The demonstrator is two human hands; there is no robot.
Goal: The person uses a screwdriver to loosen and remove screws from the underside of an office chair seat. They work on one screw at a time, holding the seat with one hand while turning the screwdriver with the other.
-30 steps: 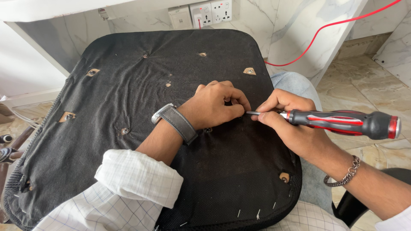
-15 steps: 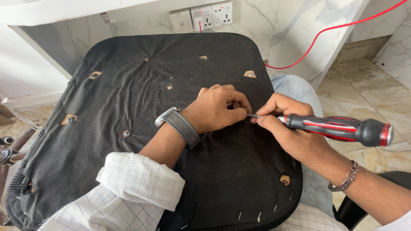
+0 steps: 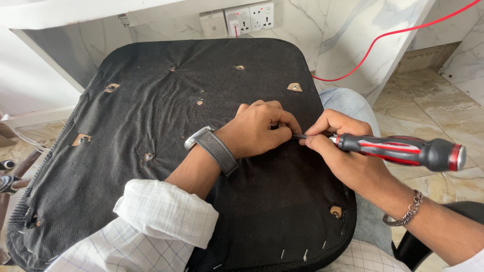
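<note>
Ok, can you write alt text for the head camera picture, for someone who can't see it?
A right hand holds a red-and-black screwdriver, its tip meeting the left hand pinching on a black fabric seat underside across the person's lap.

On the black seat cushion (image 3: 166, 151), the left hand (image 3: 257, 132) pinches at the fabric near its right edge, while the right hand (image 3: 343, 151) grips a red-and-black screwdriver (image 3: 398, 150), tip touching the left fingers.

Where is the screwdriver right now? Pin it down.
In the head view, the screwdriver lies level at right, held by the right hand, its tip meeting the left hand over the black seat cushion.
</note>
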